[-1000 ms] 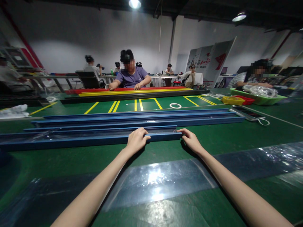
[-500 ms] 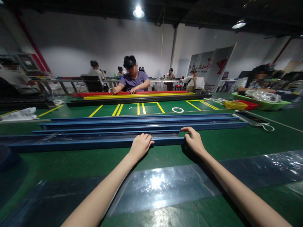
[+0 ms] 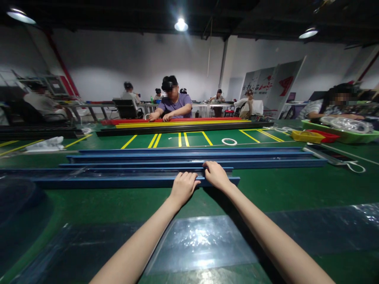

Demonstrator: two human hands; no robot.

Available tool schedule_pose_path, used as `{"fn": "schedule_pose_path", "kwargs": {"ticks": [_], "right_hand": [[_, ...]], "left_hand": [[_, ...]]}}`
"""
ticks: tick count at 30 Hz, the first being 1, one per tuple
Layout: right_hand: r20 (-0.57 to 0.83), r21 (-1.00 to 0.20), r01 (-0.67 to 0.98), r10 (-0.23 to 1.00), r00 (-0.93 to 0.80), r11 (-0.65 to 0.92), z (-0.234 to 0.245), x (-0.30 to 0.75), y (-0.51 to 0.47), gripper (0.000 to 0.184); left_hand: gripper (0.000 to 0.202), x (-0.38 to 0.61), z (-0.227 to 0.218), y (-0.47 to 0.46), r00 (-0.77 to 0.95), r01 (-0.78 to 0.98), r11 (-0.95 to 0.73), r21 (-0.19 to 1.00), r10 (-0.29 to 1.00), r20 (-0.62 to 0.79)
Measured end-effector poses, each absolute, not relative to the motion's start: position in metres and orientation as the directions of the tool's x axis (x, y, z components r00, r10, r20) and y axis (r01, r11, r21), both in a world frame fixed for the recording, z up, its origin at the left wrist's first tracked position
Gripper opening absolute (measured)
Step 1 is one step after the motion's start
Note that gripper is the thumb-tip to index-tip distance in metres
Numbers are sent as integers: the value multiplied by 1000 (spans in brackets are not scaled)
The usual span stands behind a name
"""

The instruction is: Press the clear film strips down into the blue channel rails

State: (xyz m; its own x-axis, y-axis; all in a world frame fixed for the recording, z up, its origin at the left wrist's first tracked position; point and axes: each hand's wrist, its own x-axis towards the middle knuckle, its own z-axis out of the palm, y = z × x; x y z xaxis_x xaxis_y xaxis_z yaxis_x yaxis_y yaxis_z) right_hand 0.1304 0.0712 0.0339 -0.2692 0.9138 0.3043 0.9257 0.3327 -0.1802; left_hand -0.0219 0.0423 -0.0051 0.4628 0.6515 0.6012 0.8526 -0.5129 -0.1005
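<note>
A long blue channel-shaped strip (image 3: pixel 133 182) lies across the green table, its trough holding something clear and shiny like film. My left hand (image 3: pixel 184 189) is closed over the front wall of this strip, fingers bent into the trough. Right beside it, my right hand (image 3: pixel 217 175) grips the same strip near its right end, its fingertips reaching toward the back wall. Parts of both hands' fingers are hidden in the trough. Just behind lies another blue strip (image 3: pixel 272 163) of the same kind.
Wide clear film (image 3: pixel 201 240) lies along the near table, with a dark blue roll (image 3: pixel 17 201) at left. A phone (image 3: pixel 331 154), a white ring (image 3: pixel 229 141) and a green basket (image 3: pixel 355 136) stand farther off. A co-worker (image 3: pixel 176 103) handles red and yellow strips (image 3: pixel 183 123) opposite.
My right hand has moved left from the strip's right end to a place beside my left hand. The left hand stays on the front wall. The view has shifted slightly.
</note>
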Motion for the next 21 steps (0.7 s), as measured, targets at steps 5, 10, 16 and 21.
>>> {"fn": "schedule_pose_path", "kwargs": {"ticks": [5, 10, 16, 21], "right_hand": [[205, -99, 944, 935, -291, 316, 32, 125, 74, 32], [193, -78, 928, 919, -344, 363, 31, 130, 73, 38], [201, -98, 914, 908, -368, 393, 32, 132, 73, 40], [203, -72, 911, 900, -386, 406, 33, 132, 71, 39]], "left_hand": [[20, -22, -8, 43, 436, 859, -508, -67, 655, 617], [21, -22, -7, 42, 435, 857, -511, -62, 654, 619], [22, -22, -5, 41, 427, 857, -514, -35, 670, 608], [27, -23, -3, 39, 407, 871, -491, -35, 678, 612]]}}
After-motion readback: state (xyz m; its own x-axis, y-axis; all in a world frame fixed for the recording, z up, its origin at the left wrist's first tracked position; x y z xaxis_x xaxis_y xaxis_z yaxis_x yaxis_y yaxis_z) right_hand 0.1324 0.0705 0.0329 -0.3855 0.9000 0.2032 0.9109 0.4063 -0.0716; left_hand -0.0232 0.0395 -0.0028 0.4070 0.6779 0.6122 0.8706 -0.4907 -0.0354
